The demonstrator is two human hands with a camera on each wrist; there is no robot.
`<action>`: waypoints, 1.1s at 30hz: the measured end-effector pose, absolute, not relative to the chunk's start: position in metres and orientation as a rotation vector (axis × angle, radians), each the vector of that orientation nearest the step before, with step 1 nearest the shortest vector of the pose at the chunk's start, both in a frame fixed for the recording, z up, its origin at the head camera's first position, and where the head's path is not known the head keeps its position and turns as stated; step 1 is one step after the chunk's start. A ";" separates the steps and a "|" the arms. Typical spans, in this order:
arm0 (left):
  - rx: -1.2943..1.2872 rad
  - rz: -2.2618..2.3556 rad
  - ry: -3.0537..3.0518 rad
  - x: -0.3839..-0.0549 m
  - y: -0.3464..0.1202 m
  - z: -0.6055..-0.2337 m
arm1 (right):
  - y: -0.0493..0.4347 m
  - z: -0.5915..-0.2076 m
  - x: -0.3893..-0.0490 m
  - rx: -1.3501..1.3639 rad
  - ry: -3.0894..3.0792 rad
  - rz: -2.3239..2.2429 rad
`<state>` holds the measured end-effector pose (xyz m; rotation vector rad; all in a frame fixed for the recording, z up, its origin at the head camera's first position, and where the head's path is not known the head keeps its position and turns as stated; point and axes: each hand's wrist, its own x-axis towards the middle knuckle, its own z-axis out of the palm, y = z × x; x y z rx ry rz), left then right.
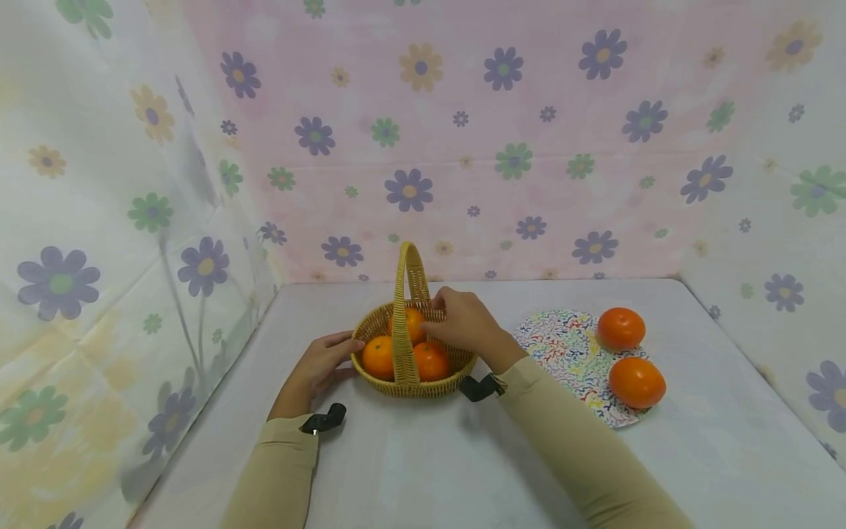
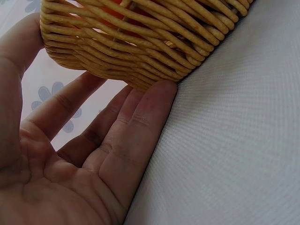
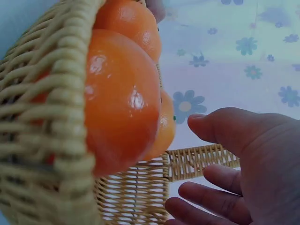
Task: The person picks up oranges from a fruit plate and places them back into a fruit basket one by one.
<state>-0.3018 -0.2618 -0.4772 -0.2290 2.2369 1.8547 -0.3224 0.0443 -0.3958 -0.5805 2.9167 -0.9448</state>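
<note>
A wicker basket [image 1: 436, 389] with a tall arched handle [image 1: 399, 316] stands on the table. In it lie two oranges [image 1: 378, 358] [image 1: 411, 323] and a smooth, glossy orange-red fruit [image 3: 123, 101]. My left hand [image 1: 324, 365] holds the basket's left side, thumb at the rim; in the left wrist view its other fingers [image 2: 140, 117] lie along the woven wall. My right hand [image 1: 465, 323] is over the basket's right part, beside the handle. Its thumb and fingers are spread with nothing between them in the right wrist view, a gap away from the fruit.
Right of the basket lies a flat round mat or plate [image 1: 562, 345] with a multicoloured pattern. Two glossy orange-red fruits [image 1: 621, 328] [image 1: 637, 383] rest at its right edge. Flower-printed cloth [image 1: 463, 184] walls the table at the back and both sides.
</note>
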 end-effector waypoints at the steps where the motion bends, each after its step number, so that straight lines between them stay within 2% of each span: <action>1: -0.228 1.855 2.238 -0.302 -0.262 -0.477 | 0.046 -0.394 -0.321 -0.589 2.927 -0.940; 16: -0.239 1.860 2.226 -0.301 -0.260 -0.475 | 0.088 -0.381 -0.302 -0.577 3.009 -0.938; 33: -0.191 1.911 2.203 -0.300 -0.262 -0.480 | 0.153 -0.394 -0.266 -0.410 3.150 -0.815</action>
